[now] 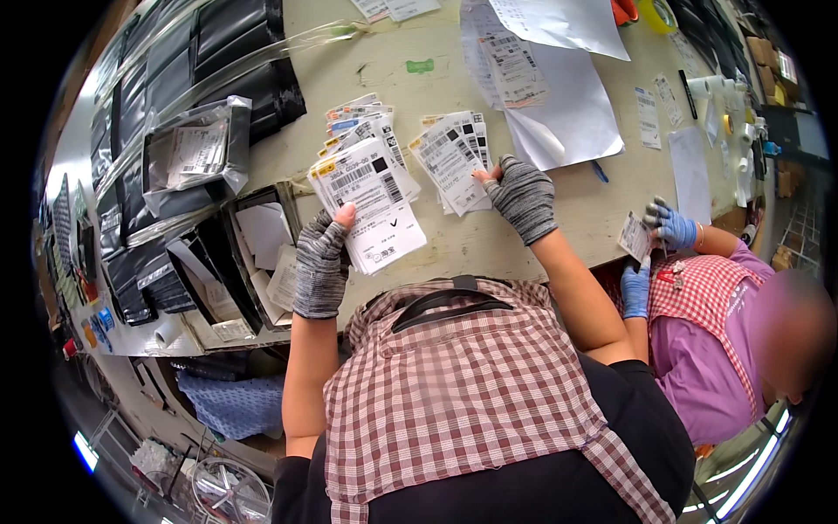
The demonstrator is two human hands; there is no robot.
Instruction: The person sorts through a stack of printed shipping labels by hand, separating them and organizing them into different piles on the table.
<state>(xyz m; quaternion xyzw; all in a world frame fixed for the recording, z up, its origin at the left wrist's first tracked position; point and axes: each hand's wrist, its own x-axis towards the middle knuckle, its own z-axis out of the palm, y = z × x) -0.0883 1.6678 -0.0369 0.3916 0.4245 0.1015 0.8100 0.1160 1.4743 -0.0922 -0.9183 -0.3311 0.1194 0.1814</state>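
My left hand [320, 262], in a grey fingerless knit glove, grips a fanned bunch of white shipping labels [374, 210] at its lower left edge. The thumb lies on top; the other fingers are partly hidden below. Barcodes and a handwritten tick show on the top label. Behind it, more overlapping labels [358, 113] reach up the table. To the right, my right hand [524, 199], gloved alike, pinches the right edge of a second, smaller bunch of labels [452, 162]. Both bunches are just above or on the pale table [410, 39]; I cannot tell which.
Black plastic mailer bags [236, 35] and a wrapped parcel [199, 153] fill the left side. Open boxes [266, 231] hold papers. White sheets [559, 109] lie beyond my right hand, with a pen [600, 171] nearby. At right, a co-worker's blue-gloved hands [672, 225] hold a label.
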